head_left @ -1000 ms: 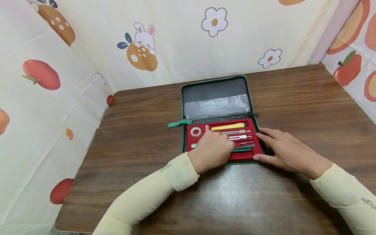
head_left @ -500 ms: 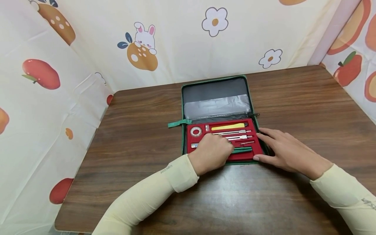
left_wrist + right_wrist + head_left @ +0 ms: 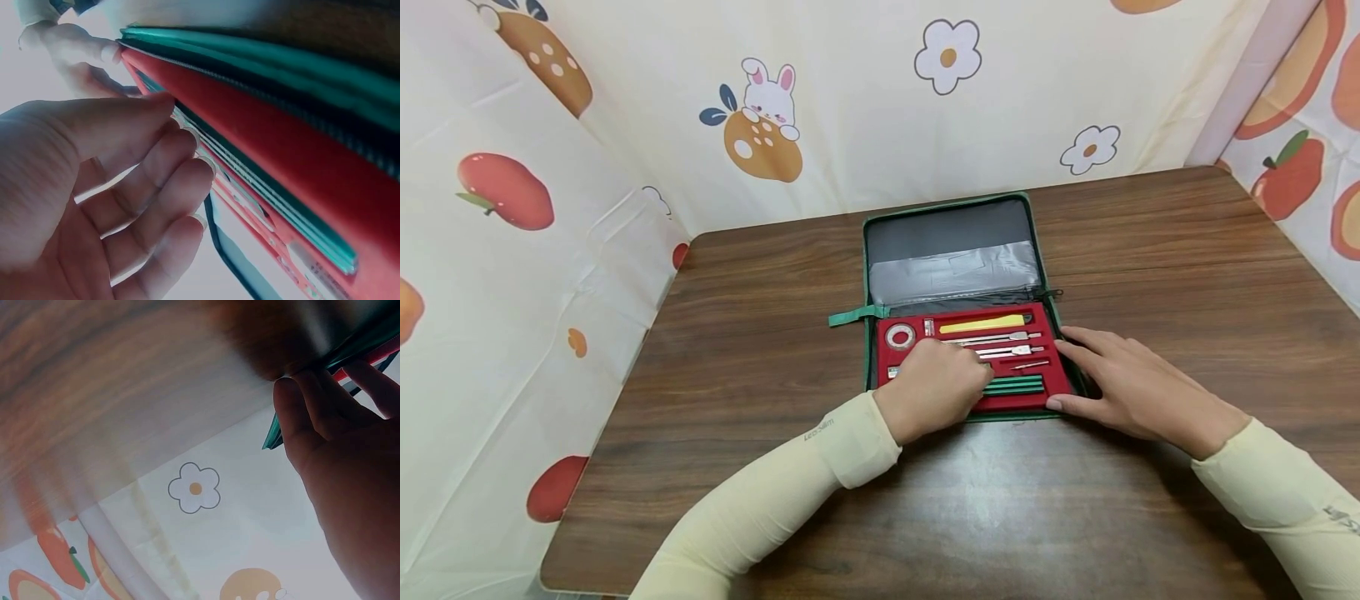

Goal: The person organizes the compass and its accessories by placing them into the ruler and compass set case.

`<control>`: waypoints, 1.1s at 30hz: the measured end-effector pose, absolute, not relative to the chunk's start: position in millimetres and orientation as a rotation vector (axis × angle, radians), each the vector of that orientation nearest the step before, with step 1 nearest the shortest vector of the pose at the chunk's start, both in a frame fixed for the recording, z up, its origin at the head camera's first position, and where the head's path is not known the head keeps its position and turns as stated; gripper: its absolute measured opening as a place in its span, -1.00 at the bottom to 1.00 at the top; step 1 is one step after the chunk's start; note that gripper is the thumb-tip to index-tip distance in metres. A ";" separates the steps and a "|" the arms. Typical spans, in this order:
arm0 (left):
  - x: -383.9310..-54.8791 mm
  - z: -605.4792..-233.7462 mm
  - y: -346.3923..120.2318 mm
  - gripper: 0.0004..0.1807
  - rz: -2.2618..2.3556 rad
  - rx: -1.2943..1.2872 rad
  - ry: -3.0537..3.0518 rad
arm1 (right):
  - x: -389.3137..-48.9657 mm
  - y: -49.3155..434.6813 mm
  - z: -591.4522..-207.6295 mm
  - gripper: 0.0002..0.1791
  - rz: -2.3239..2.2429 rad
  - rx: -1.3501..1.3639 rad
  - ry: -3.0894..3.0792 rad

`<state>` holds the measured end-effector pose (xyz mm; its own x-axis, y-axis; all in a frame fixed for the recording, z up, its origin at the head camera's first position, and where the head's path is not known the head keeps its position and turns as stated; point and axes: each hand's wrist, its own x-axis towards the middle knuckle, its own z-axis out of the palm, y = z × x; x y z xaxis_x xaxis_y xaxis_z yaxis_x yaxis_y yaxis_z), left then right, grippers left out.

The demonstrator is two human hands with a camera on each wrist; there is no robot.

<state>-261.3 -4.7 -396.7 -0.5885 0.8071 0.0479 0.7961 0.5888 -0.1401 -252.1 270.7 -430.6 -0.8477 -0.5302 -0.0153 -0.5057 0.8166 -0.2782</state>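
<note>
An unzipped green case lies on the table, its lid (image 3: 955,221) folded back and a red insert (image 3: 1060,385) in its base. Several dark green pencils (image 3: 1018,385) lie side by side in the insert's front slot. Over that slot is my left hand (image 3: 934,390), covering the pencils' left part. In the left wrist view its loosely bent fingertips (image 3: 203,169) and thumb are right at the pencils (image 3: 319,240). My right hand (image 3: 1123,383) rests at the case's right edge, fingers extended and thumb on the near right corner.
The insert also bears a yellow utility knife (image 3: 985,323), two silver compasses (image 3: 1009,352), a pale ring-shaped item (image 3: 889,336) and a small sharpener (image 3: 928,327). A green strap (image 3: 850,316) sticks out left onto the brown table (image 3: 760,333). Printed curtains (image 3: 850,125) hang behind.
The green pencils, slanted across the front slot a second ago, now lie flat and parallel in it. My left hand has shifted slightly left; my right hand has stayed put.
</note>
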 end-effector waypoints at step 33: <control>-396.3 -408.8 -131.9 -0.22 -0.767 -0.280 -3.083 | -252.5 269.2 -429.9 0.10 -0.392 -0.755 2.876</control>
<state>-396.3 -131.9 -408.8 -0.9835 0.1811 -0.0036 0.1583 0.8690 0.4689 -252.5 269.2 -429.9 -0.8638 -0.4988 -0.0710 -0.4615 0.8399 -0.2855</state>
